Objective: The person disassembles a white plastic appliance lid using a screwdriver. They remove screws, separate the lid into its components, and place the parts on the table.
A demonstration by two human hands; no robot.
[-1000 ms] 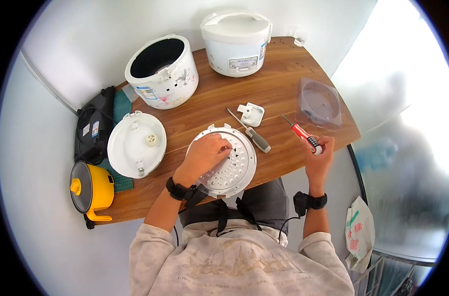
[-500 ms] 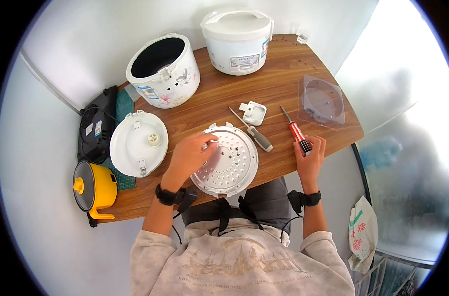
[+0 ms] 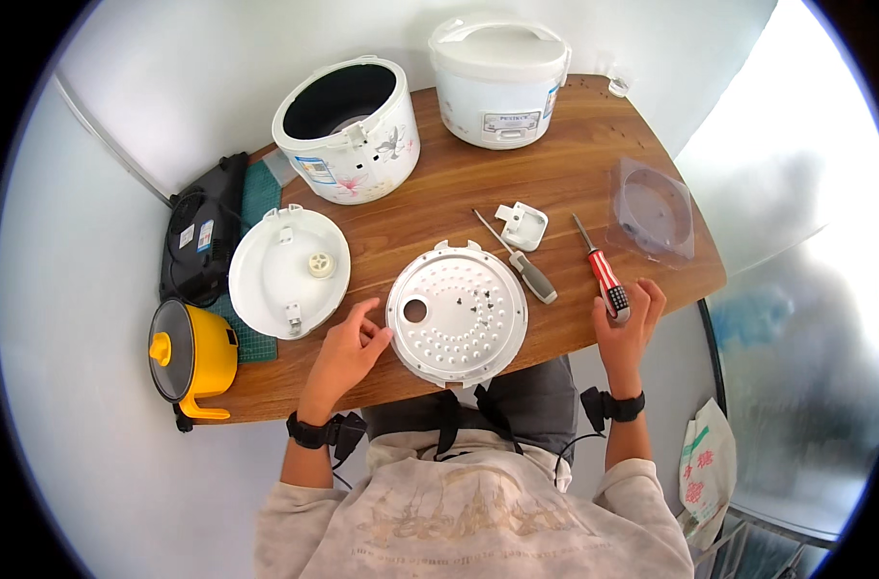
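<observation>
A round white perforated metal lid plate lies at the table's front edge, with a round hole on its left side. Several small dark screws rest on it. My left hand is by the plate's left edge, fingers apart and holding nothing; whether a fingertip touches the rim I cannot tell. A red-and-white-handled screwdriver lies on the table, its tip pointing away. Around the butt of its handle, my right hand has thumb and fingers spread, not closed on it. A grey-handled screwdriver lies between plate and right hand.
Beyond the grey screwdriver sits a small white plastic part. A white outer lid lies left, near a yellow pot and black appliance. An open rice cooker and a closed one stand behind; a clear plastic tray lies right.
My left hand has moved left off the plate, uncovering its round hole. My right hand has drawn back slightly along the red screwdriver's handle. The view has shifted a little.
</observation>
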